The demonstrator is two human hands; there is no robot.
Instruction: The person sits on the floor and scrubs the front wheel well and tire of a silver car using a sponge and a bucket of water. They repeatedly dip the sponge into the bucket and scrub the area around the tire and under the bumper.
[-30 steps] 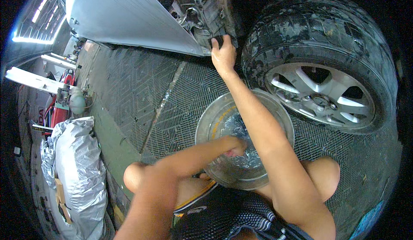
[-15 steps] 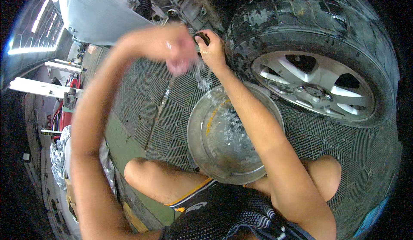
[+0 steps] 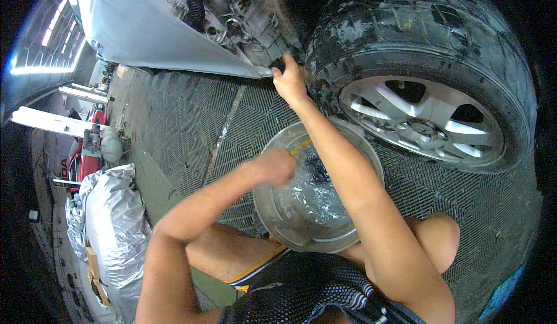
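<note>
A round, see-through basin (image 3: 268,222) stands in front of my lap with rippling water (image 3: 322,199) in it. Over its left side is my left hand (image 3: 278,166), smeared by motion; its fingers look curled, but I cannot make out whether they hold anything. Farther out, my right hand (image 3: 290,82) is closed at the lower corner of a pale grey car body panel (image 3: 156,40), beside the tire. A small dark part shows between its thumb and fingers; its kind is unclear.
A large wet tire (image 3: 406,28) on a silver spoked wheel (image 3: 420,128) stands close on the right. Metal parts and a black ribbed hose (image 3: 194,5) show behind the panel. Grated matting (image 3: 191,109) covers the floor. Silver sheeting (image 3: 116,214) lies at left.
My left hand has swung down and back from beside my right hand to over the basin. Falling water between the hands is gone. My right hand has shifted slightly toward the wheel, staying closed.
</note>
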